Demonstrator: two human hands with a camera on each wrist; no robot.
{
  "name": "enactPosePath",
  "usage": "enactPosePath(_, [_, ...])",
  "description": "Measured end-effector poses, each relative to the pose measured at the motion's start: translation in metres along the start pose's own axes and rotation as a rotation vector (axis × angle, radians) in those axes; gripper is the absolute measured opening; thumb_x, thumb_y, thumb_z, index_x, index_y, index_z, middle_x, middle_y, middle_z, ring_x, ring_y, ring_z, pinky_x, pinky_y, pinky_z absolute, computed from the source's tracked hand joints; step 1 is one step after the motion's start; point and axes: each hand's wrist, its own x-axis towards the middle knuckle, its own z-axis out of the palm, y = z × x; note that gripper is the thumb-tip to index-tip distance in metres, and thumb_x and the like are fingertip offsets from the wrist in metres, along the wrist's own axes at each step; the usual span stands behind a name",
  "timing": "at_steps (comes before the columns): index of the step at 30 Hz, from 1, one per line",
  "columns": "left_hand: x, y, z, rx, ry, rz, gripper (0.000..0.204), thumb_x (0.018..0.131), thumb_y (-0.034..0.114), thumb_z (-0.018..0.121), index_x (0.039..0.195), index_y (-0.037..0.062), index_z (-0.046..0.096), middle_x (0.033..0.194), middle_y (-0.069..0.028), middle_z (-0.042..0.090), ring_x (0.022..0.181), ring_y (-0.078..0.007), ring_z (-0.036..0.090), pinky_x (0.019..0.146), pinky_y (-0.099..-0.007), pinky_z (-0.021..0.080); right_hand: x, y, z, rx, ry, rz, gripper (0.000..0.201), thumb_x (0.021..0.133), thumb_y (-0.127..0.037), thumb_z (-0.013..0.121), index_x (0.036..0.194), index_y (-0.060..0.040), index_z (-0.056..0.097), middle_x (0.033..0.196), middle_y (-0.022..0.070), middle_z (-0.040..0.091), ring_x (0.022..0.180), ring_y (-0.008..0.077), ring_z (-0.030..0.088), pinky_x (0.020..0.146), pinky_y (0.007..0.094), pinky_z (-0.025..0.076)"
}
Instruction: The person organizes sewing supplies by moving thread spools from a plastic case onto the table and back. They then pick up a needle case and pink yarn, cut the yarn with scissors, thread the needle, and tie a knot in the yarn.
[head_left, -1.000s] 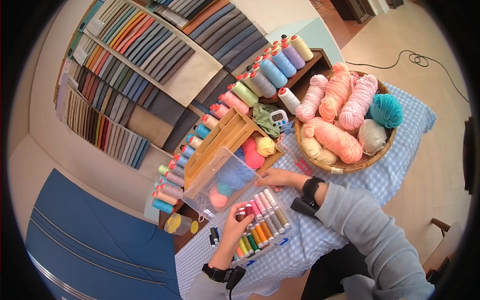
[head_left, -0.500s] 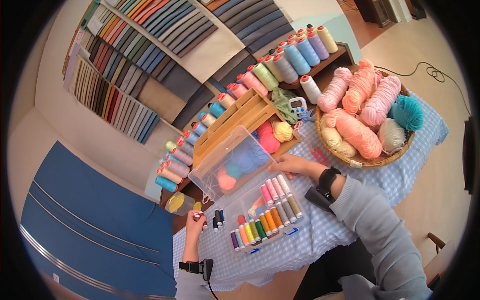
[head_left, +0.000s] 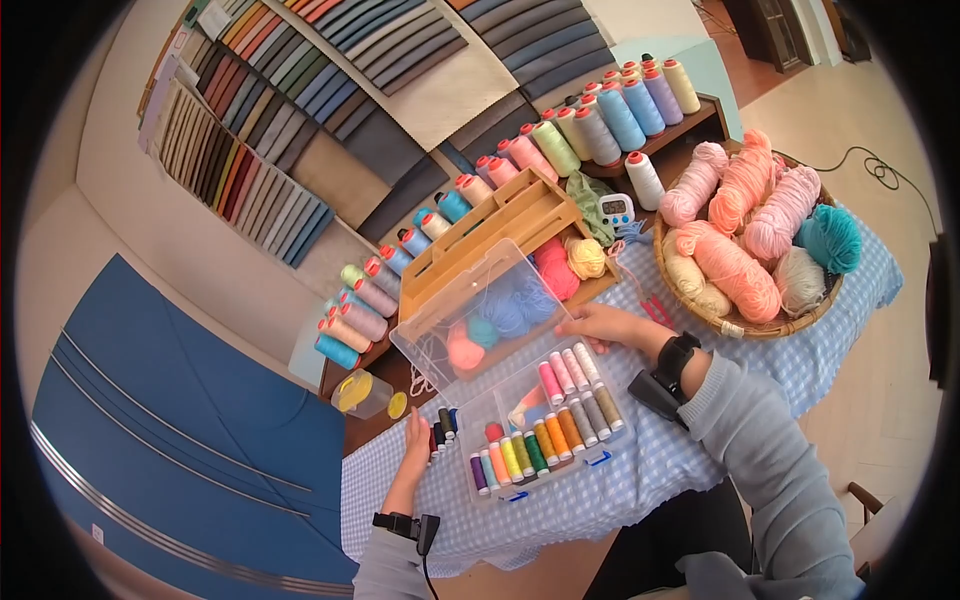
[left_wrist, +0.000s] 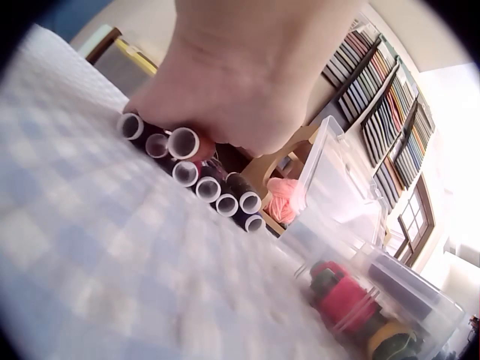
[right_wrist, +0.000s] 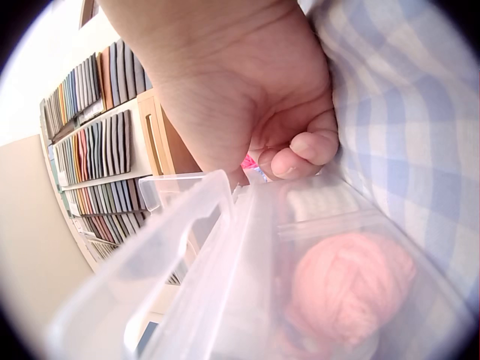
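My left hand (head_left: 411, 447) is on the checkered cloth at the left, fingers extended beside a row of dark thread spools (head_left: 444, 425). In the left wrist view the palm covers several spools (left_wrist: 185, 174) lying with white ends outward; one sits higher, against the hand, and the fingertips are hidden. My right hand (head_left: 606, 325) grips the hinge-side corner of a clear plastic thread box (head_left: 470, 405), fingers curled at its edge. Its lid (head_left: 425, 350) stands raised. Inside are colored spools (head_left: 545, 440), with pink and white ones behind.
A wicker basket of yarn (head_left: 735, 328) stands at the right. Behind the lid is a wooden organizer (head_left: 490, 225) with yarn balls, and cone threads (head_left: 625, 115) line a shelf. A clear jar (head_left: 362, 393) and its yellow lid (head_left: 398, 405) stand left.
My left hand has carried dark red spools out of the box, leftward, then down beside the dark spools on the cloth. My right hand stays at the box corner.
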Motion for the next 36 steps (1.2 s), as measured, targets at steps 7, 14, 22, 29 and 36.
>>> enactPosePath(7, [-0.084,0.127,0.019,0.179,0.242,0.554,0.038,0.089,0.022,0.047,0.121,0.0012,0.045,0.125,-0.0172,0.042,0.118,-0.0290,0.039,0.098,-0.0372,0.029,0.004,0.006,-0.004,0.015,-0.039,-0.025,0.031,0.081,-0.037,0.058,0.084,-0.0059,0.057,0.047,-0.0020,0.044,0.036,0.0082,0.044,0.035,0.0214,0.034])
enactPosePath(14, [-0.141,0.154,0.050,0.721,-0.001,0.626,0.036,0.078,0.019,0.060,0.109,0.0037,0.053,0.098,-0.0099,0.053,0.089,-0.0280,0.052,0.074,-0.0363,0.043,0.004,0.004,-0.003,0.001,-0.024,-0.009,0.033,0.081,-0.038,0.057,0.085,-0.0049,0.058,0.047,-0.0021,0.043,0.036,0.0081,0.044,0.035,0.0208,0.034])
enactPosePath(22, [-0.165,0.155,0.070,0.925,0.206,0.407,0.040,0.077,0.026,0.061,0.108,0.0027,0.054,0.095,-0.0099,0.052,0.083,-0.0243,0.052,0.071,-0.0382,0.041,0.002,0.003,-0.003,0.015,-0.051,-0.010,0.034,0.082,-0.037,0.058,0.091,-0.0037,0.057,0.047,-0.0024,0.044,0.036,0.0074,0.044,0.035,0.0199,0.034])
enactPosePath(29, [-0.166,0.169,0.094,1.020,0.326,0.382,0.035,0.080,0.026,0.058,0.105,0.0021,0.054,0.093,-0.0117,0.053,0.083,-0.0272,0.053,0.077,-0.0420,0.038,0.005,0.007,-0.003,0.036,-0.053,-0.040,0.032,0.083,-0.036,0.057,0.086,-0.0042,0.057,0.047,-0.0016,0.044,0.036,0.0085,0.044,0.035,0.0211,0.035])
enactPosePath(36, [-0.146,0.173,0.089,0.758,0.215,0.311,0.039,0.080,0.031,0.060,0.102,0.0006,0.050,0.094,-0.0175,0.050,0.079,-0.0364,0.054,0.067,-0.0433,0.044,0.007,0.008,-0.004,0.004,-0.035,-0.014,0.033,0.083,-0.037,0.057,0.085,-0.0043,0.056,0.047,-0.0011,0.045,0.036,0.0090,0.044,0.035,0.0217,0.036])
